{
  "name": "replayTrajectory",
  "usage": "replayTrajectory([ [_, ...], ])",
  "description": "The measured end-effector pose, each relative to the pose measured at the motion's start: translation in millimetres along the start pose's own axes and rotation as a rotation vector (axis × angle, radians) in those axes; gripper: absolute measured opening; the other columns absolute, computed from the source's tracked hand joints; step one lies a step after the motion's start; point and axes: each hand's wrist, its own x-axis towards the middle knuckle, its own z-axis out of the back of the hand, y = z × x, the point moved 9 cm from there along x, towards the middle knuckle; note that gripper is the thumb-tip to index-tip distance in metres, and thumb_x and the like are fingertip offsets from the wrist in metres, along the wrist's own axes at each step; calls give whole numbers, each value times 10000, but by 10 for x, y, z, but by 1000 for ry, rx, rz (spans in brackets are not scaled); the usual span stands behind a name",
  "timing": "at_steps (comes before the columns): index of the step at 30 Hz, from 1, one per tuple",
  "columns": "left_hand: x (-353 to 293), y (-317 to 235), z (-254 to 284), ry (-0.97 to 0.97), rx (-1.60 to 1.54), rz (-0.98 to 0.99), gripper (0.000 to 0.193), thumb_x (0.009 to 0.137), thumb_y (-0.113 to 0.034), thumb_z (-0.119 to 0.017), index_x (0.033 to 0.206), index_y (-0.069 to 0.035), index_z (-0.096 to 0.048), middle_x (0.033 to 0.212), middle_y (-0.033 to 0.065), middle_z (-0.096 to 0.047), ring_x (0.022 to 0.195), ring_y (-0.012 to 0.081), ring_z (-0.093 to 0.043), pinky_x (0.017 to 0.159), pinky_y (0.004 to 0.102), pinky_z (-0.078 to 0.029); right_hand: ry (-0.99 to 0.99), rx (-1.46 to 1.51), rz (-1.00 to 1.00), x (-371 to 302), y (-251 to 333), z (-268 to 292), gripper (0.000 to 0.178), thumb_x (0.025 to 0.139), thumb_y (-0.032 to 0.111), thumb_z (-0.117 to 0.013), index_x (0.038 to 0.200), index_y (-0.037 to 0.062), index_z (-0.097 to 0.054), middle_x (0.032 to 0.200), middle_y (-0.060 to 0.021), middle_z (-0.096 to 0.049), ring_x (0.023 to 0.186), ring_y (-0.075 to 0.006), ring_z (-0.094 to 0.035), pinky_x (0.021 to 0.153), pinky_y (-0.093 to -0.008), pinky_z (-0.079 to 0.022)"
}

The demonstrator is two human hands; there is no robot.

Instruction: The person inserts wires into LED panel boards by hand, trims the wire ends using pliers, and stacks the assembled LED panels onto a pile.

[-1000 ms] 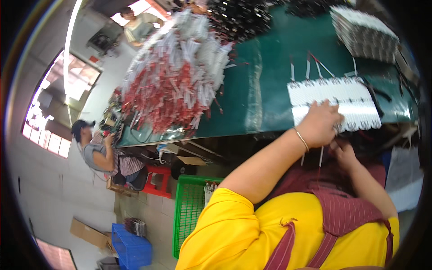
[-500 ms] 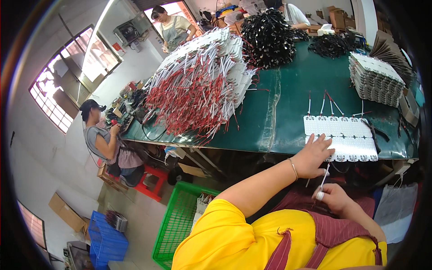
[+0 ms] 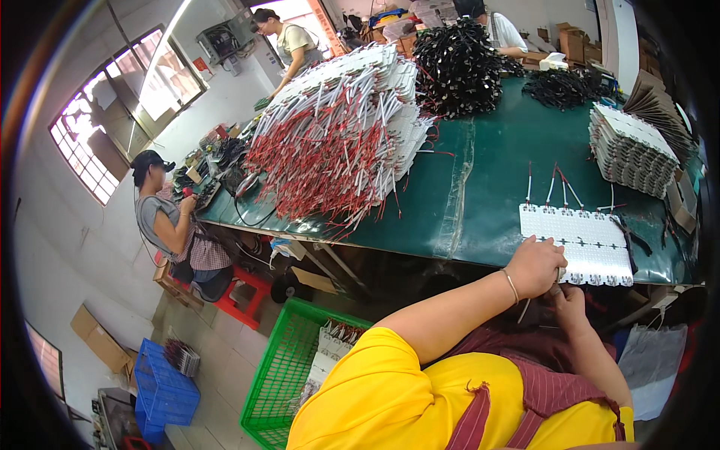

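Observation:
A white panel of joined LED boards [image 3: 577,226] lies near the table's front edge, with white-sleeved, red-tipped wires [image 3: 565,187] sticking out from its far side. At the panel's near left corner my left hand [image 3: 535,267] rests with its fingers curled closed. Just below the table edge my right hand [image 3: 570,304] meets it, fingers pinched together. What sits between the fingertips is hidden. One thin white wire [image 3: 523,311] hangs below my left hand. Black cables [image 3: 637,241] lie along the panel's right side.
A large heap of white boards with red-tipped wires [image 3: 337,142] covers the table's left part. Behind it are a black cable pile [image 3: 459,67] and a board stack [image 3: 634,150]. A green crate [image 3: 281,360] stands on the floor at left. Several people work around the table.
My left hand has gone from lying spread on the panel to curling at its near corner. My right hand, which was lower by a white wire, has risen to meet it.

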Motion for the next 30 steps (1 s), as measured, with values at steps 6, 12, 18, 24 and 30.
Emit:
replayTrajectory([
  [6, 30, -52, 15, 70, 88, -163, 255, 859, -199, -613, 1074, -160, -745, 1168, 61, -676, 1235, 311, -593, 982, 530, -471, 30, 67, -11, 71, -350, -117, 303, 999, 254, -619, 842, 10, -707, 747, -59, -679, 682, -151, -600, 654, -333, -485],
  [12, -16, -53, 33, -24, 36, -128, 245, 838, -196, -613, 1042, -149, -742, 1146, 71, -674, 1191, 310, -602, 962, 501, -466, 76, 37, -13, -26, -133, -179, 366, 1023, 314, -584, 822, 23, -680, 737, -51, -650, 688, -153, -587, 668, -336, -481],
  [18, -16, -85, 106, -64, 58, -107, 240, 836, -187, -598, 1023, -153, -744, 1157, 43, -675, 1177, 301, -603, 969, 507, -459, 70, 72, 8, -49, -65, -188, 362, 1021, 274, -567, 795, 6, -655, 723, -56, -638, 664, -156, -581, 639, -320, -474],
  [24, -17, -44, 101, -35, 2, -25, 216, 830, -176, -580, 943, -158, -764, 1065, 54, -719, 1059, 307, -656, 909, 505, -494, 47, 32, -106, 135, -237, -179, 338, 992, 243, -520, 844, -8, -691, 725, -79, -660, 649, -158, -581, 619, -323, -478],
  [30, 185, -31, 46, -45, -7, 49, 219, 785, -208, -589, 871, -113, -767, 947, 188, -737, 901, 398, -707, 878, 498, -539, -88, -25, 179, 320, -377, -30, 626, 975, 484, -591, 1391, 16, -587, 1230, -175, -689, 1071, -269, -647, 921, -397, -511],
])
